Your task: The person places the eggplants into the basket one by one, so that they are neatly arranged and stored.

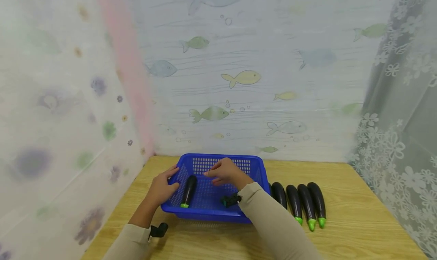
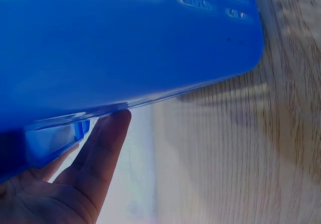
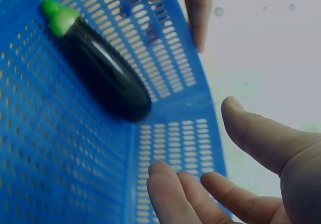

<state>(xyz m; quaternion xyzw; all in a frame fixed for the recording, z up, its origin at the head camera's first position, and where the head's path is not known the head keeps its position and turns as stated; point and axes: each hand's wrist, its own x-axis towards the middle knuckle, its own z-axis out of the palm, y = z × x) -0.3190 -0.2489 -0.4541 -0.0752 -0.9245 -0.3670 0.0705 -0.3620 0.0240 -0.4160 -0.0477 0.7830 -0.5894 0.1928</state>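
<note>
A blue plastic basket (image 1: 218, 212) with slotted walls stands on the table. Inside it, along the left wall, lies one dark eggplant (image 1: 189, 191) with a bright green stem end toward me; the right wrist view shows this eggplant (image 3: 105, 73) close up. My left hand (image 1: 162, 188) holds the basket's left rim, thumb over the inner side and fingers (image 2: 108, 148) against the outside. Above the basket's interior hovers my right hand (image 1: 227, 173), holding nothing, its thumb and fingers apart in the right wrist view. It is a short way right of the eggplant.
Several more eggplants (image 1: 307, 203) lie side by side on the wooden table (image 1: 358, 214), just right of the basket, one partly hidden behind it. Fish-printed sheeting (image 1: 246, 78) hangs behind the table, with a flowered sheet (image 1: 58, 119) at left and a lacy curtain (image 1: 403, 150) at right.
</note>
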